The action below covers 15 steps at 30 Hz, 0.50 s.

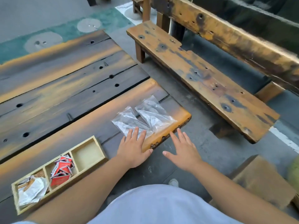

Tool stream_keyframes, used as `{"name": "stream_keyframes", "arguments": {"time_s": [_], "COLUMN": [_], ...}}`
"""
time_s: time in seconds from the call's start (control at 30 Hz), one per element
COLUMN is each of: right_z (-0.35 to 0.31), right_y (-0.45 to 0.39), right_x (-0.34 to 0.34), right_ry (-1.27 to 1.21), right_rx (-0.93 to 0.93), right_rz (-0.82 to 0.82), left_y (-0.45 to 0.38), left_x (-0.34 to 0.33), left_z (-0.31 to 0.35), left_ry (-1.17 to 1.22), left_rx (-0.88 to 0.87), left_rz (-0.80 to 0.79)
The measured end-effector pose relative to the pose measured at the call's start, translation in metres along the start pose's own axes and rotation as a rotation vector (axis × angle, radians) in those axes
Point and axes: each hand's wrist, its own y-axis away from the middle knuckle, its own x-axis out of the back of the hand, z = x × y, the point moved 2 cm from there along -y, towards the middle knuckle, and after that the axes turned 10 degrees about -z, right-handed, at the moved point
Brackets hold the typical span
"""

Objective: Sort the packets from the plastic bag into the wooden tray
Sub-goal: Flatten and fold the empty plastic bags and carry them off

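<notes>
At near left the wooden tray (90,171) holds white packets (31,194) and red packets (62,169) in separate compartments. The left hand (134,151), spread flat, pins the plastic bag (142,118), seemingly empty, on the surface (64,88); the right hand (182,152) hovers spread beyond the edge.

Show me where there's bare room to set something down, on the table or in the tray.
Free: the tray's right compartment, and the planks beyond the tray, left of the plastic bags. Crowded: middle compartment, red packets; left compartment, white packets; table corner under the left hand.
</notes>
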Motion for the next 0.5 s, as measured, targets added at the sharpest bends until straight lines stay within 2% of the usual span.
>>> {"name": "stream_keyframes", "arguments": {"time_s": [0.17, 0.33, 0.5], "right_z": [0.028, 0.012, -0.015], "right_y": [-0.045, -0.095, -0.152], "right_x": [0.036, 0.057, 0.073], "right_ry": [0.132, 0.282, 0.353], "right_rx": [0.135, 0.277, 0.327], "right_rz": [-0.092, -0.143, -0.189], "left_y": [-0.025, -0.047, -0.085], "left_x": [-0.004, -0.005, 0.003], "left_z": [0.021, 0.015, 0.005], "left_ry": [0.139, 0.257, 0.292], "left_rx": [0.129, 0.246, 0.233], "left_rz": [0.031, 0.098, 0.177]}}
